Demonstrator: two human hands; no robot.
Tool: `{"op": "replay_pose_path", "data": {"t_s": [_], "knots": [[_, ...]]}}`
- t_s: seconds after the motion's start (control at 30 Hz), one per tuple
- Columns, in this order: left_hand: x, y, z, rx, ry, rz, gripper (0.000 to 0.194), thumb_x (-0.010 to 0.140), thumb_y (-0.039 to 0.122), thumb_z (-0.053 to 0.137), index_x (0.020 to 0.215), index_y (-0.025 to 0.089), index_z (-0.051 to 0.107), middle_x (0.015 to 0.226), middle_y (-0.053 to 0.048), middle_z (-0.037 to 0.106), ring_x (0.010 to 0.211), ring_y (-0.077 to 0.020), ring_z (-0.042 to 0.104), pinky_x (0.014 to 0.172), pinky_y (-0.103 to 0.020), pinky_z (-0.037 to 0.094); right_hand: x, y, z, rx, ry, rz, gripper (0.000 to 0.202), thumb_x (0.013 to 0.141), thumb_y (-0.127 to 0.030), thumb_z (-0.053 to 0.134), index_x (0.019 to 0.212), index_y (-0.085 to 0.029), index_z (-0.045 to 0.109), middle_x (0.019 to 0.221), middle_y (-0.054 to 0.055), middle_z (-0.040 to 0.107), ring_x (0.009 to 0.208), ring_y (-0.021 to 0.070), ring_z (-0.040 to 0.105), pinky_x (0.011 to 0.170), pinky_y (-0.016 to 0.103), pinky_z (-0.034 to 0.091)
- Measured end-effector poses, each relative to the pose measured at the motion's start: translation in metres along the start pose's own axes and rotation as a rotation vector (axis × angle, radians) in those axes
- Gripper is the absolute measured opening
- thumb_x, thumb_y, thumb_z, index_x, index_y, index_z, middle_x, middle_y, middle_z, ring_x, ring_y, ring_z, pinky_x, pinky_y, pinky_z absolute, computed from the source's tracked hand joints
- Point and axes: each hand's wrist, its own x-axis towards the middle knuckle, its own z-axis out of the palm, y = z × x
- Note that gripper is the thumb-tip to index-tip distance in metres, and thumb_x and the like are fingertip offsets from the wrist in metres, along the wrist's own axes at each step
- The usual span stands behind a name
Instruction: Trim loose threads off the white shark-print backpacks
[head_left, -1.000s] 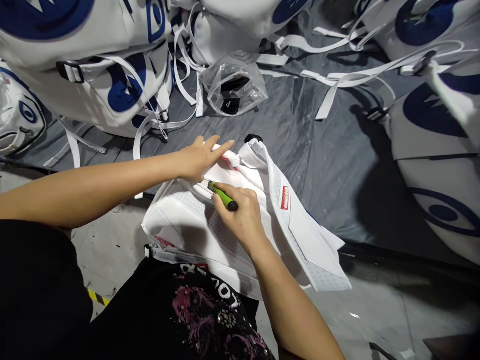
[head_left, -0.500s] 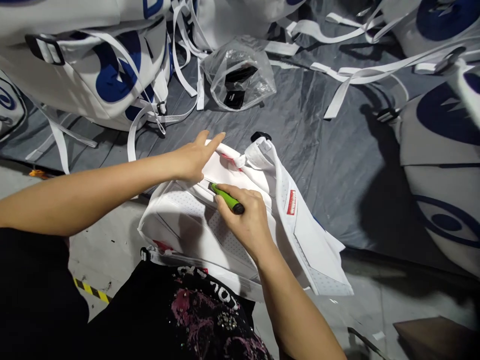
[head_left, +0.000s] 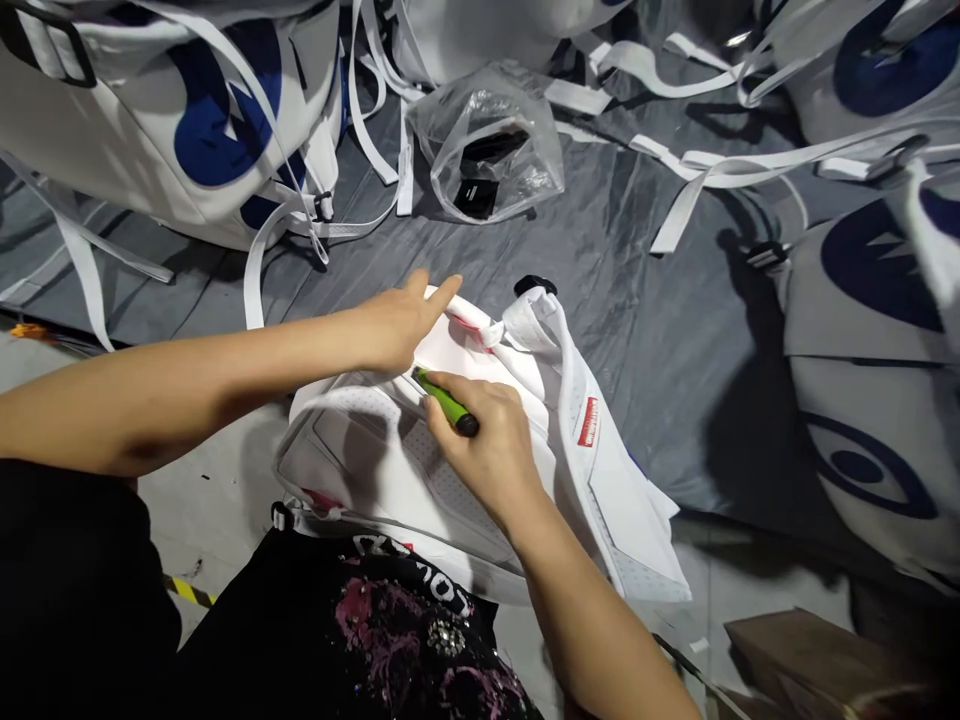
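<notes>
"Green tool (head_left: 452, 405): what change do we record?"

"Little. More of the brown box (head_left: 817, 655) shows; the tool's tip stays at the white bag (head_left: 442, 470) beside the left hand (head_left: 397, 325), so we judge work fixed at one spot."

"Hands?"

"Apart, though near. Right hand (head_left: 491, 435) closed round the tool; left, fingers parted, resting on the bag."

"Clearance?"

"The bag overhangs the surface's (head_left: 660, 380) near edge; we find room between it and the plastic pouch (head_left: 525, 170)."
</notes>
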Motion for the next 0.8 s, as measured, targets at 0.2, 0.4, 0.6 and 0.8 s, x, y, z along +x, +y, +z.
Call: {"op": "replay_pose_path", "data": {"t_s": [0.2, 0.4, 0.6, 0.8], "knots": [[0.003, -0.002, 0.001, -0.022, 0.01, 0.025, 0.11, 0.078, 0.012, 0.068, 0.162, 0.022, -0.004, 0.162, -0.026, 0.015, 0.125, -0.0362, 0.059, 0.099, -0.04, 0.05, 0.001, -0.003, 0.002, 0.039, -0.026, 0.036, 0.028, 0.091, -0.029, 0.058, 0.112, -0.02, 0.075, 0.101, 0.007, 0.079, 0.088, 0.0233, 0.072, 0.088, 0.043, 0.049], [0.005, -0.006, 0.005, -0.025, 0.036, 0.031, 0.113, 0.075, 0.011, 0.068, 0.162, 0.025, -0.003, 0.161, -0.022, 0.019, 0.123, -0.0335, 0.06, 0.099, -0.037, 0.049, -0.001, -0.003, -0.003, -0.047, -0.025, 0.112, 0.028, 0.091, -0.033, 0.058, 0.111, -0.022, 0.075, 0.093, 0.006, 0.079, 0.081, 0.024, 0.07, 0.087, 0.048, 0.048], [0.005, -0.008, 0.007, -0.049, 0.044, 0.056, 0.111, 0.078, 0.013, 0.069, 0.162, 0.024, -0.002, 0.161, -0.024, 0.016, 0.123, -0.0345, 0.06, 0.099, -0.038, 0.049, 0.002, 0.003, -0.009, 0.018, -0.085, 0.093, 0.029, 0.09, -0.03, 0.06, 0.113, -0.021, 0.075, 0.1, 0.006, 0.079, 0.085, 0.0237, 0.071, 0.088, 0.047, 0.051], [0.008, -0.009, 0.011, -0.073, 0.057, 0.047, 0.112, 0.077, 0.014, 0.069, 0.162, 0.025, -0.003, 0.162, -0.024, 0.015, 0.125, -0.0372, 0.057, 0.102, -0.042, 0.048, 0.006, 0.005, -0.008, 0.066, -0.144, 0.024, 0.032, 0.091, -0.026, 0.057, 0.117, -0.022, 0.074, 0.101, 0.005, 0.079, 0.087, 0.0217, 0.071, 0.086, 0.043, 0.054]]}}
